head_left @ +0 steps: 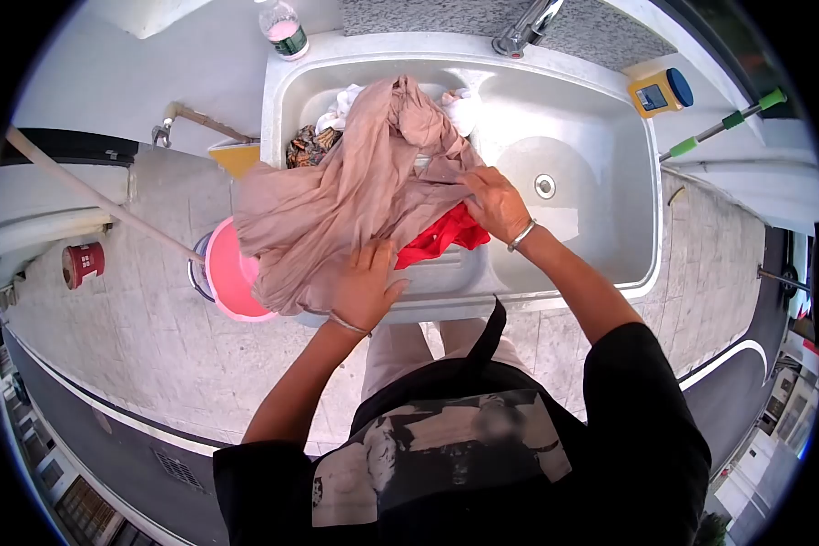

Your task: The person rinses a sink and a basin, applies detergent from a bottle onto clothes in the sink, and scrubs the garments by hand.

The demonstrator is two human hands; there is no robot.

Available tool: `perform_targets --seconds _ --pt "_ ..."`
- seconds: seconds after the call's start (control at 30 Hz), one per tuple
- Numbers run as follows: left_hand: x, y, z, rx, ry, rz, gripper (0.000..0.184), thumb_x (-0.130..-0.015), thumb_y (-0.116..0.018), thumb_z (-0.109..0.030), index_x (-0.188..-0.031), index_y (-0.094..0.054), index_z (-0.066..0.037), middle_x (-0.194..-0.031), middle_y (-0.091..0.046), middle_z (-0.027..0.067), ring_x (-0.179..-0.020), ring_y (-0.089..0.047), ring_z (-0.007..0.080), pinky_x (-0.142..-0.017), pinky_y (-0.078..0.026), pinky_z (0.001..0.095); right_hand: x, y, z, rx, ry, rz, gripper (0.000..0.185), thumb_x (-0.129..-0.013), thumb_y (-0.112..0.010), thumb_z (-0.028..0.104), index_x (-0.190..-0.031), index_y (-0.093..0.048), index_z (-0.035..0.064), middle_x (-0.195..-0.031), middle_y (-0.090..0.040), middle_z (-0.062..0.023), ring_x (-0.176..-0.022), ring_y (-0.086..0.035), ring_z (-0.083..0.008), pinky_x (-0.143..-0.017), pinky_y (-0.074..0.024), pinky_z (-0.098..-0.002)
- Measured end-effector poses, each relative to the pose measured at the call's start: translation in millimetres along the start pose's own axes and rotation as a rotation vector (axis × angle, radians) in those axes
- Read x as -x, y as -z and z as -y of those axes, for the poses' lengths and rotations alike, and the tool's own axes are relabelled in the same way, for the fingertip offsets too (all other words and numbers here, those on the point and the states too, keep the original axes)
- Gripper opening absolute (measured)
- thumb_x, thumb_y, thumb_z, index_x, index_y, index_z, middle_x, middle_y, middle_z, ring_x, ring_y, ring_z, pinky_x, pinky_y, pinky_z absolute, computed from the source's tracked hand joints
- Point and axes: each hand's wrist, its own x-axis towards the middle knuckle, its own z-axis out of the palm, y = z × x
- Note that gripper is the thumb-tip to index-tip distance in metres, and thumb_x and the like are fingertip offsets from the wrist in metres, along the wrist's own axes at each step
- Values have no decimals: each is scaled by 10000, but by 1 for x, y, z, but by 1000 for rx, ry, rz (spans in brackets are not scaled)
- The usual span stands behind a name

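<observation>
A large dusty-pink cloth garment [355,182] lies bunched over the washboard side of the sink, and its left part hangs over the rim. My left hand [366,287] rests on its lower part, fingers stretched out and thumb apart. At the cloth's right edge, my right hand [499,207] has its fingers bent around a fold; the fingertips are partly hidden. Red fabric [446,238] shows beneath the garment, between my hands. Behind it are white cloth [339,107] and a dark patterned cloth [311,147].
The white sink [651,227] has a drain [544,187] at right and a faucet [523,32] behind. A bottle [284,32] and a yellow jar [660,93] stand by its rim. A pink basin [227,273], a pole [109,200] and a red bucket [84,265] are at left.
</observation>
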Motion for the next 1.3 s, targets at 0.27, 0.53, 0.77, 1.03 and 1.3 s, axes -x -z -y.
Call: perform_targets --seconds 0.27,0.53,0.77,1.03,1.3 --pt "-3 -12 51 -274 58 66 206 -742 -563 -70 -947 -559 -54 -980 -587 110 -904 -567 296 -821 -456 398 -12 -25 -41 57 90 159 330 -699 -569 55 -1025 -602 92 -938 -604 -104 -912 -567 -289 -785 -461 -378" --pt "14 3 41 -203 -457 -55 152 -752 -594 -94 -902 -614 -77 -1053 -612 121 -905 -619 302 -763 -515 381 -53 -25 -50 431 405 166 300 -787 -538 146 -1085 -555 127 -1044 -556 -47 -944 -561 -219 -757 -462 -345" --pt "15 -4 64 -235 0 53 457 -723 -688 -156 -1150 -562 -53 -1274 -501 129 -1099 -525 334 -933 -431 423 -80 -37 -66 488 317 521 83 -786 -536 146 -828 -600 113 -833 -625 -82 -860 -621 -235 -732 -485 -377" --pt "19 30 58 -238 92 -26 759 -641 -750 -132 -1323 -436 -23 -1440 -336 153 -1246 -394 351 -1022 -345 435 -134 58 -88 -620 -325 375 143 -805 -562 139 -877 -635 38 -841 -643 -80 -794 -588 -151 -752 -491 -280" --pt "26 22 106 -230 -181 -78 579 -645 -704 -32 -1202 -549 -15 -1384 -432 167 -1231 -449 352 -1021 -356 440 -111 -35 -82 -1568 -675 -362 90 -888 -571 150 -868 -606 70 -762 -611 -1 -675 -569 -97 -637 -474 -260"
